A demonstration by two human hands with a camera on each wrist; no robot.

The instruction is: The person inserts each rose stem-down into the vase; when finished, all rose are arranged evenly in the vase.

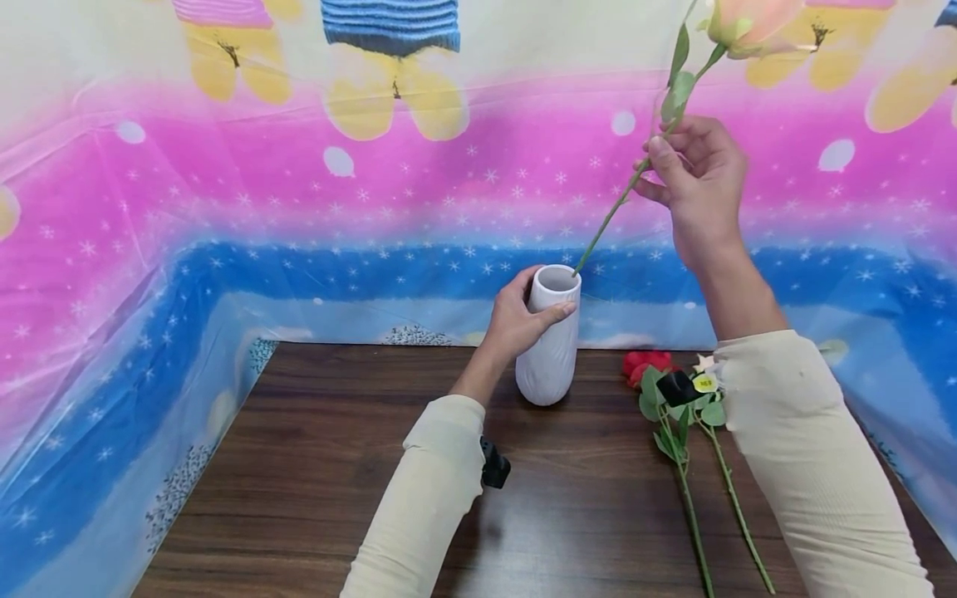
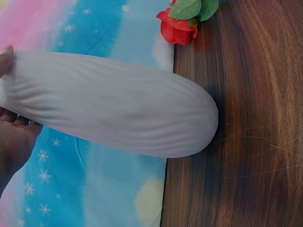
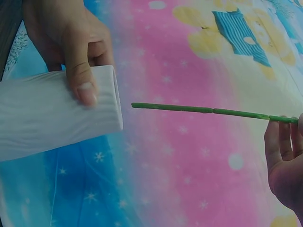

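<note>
A white ribbed vase (image 1: 549,353) is upright near the back of the table. My left hand (image 1: 516,320) grips it just below the rim, thumb in front and fingers round the far side. The left wrist view shows the vase's rounded body (image 2: 118,104). Up and to the right, my right hand (image 1: 703,183) pinches the green stem (image 1: 613,208) of a peach-coloured rose (image 1: 751,25), whose bloom is partly cut off by the top edge. In the head view the stem's lower end overlaps the vase mouth. The right wrist view shows that stem tip (image 3: 135,105) just outside the rim, apart from it.
On the right of the brown wooden table (image 1: 314,465) lie a red rose (image 1: 646,365) and a pale flower (image 1: 704,364), stems toward me. A yellow tag (image 1: 704,383) is beside them. A patterned cloth (image 1: 419,191) hangs behind and along the sides.
</note>
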